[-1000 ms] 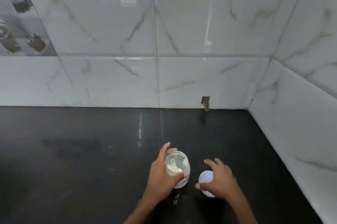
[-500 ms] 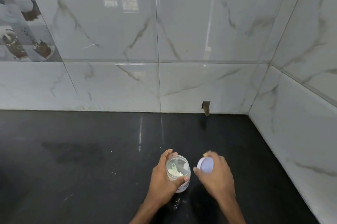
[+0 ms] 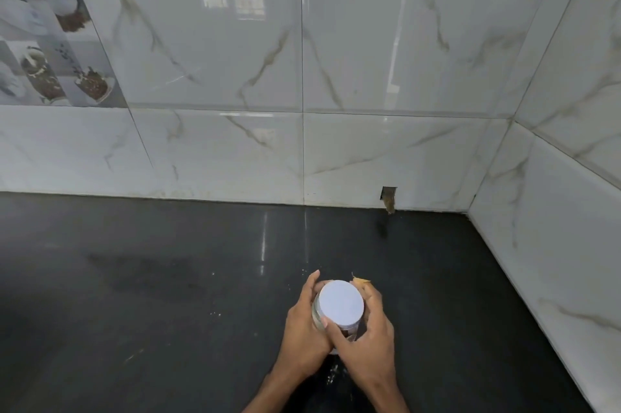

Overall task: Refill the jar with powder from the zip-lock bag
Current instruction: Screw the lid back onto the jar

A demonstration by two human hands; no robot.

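Capping the jar (image 3: 316, 317) is the change: half a second ago the white lid (image 3: 341, 303) was held beside the open mouth, and now it sits flat over it. The jar stands at lower centre of the frame on the black countertop (image 3: 168, 278), its long axis vertical and its lidded top facing up toward the camera. The left hand (image 3: 304, 328) wraps the glass body as before. The right hand (image 3: 369, 335) curls its fingers and thumb round the lid's rim. White powder specks (image 3: 331, 377) lie below the jar.
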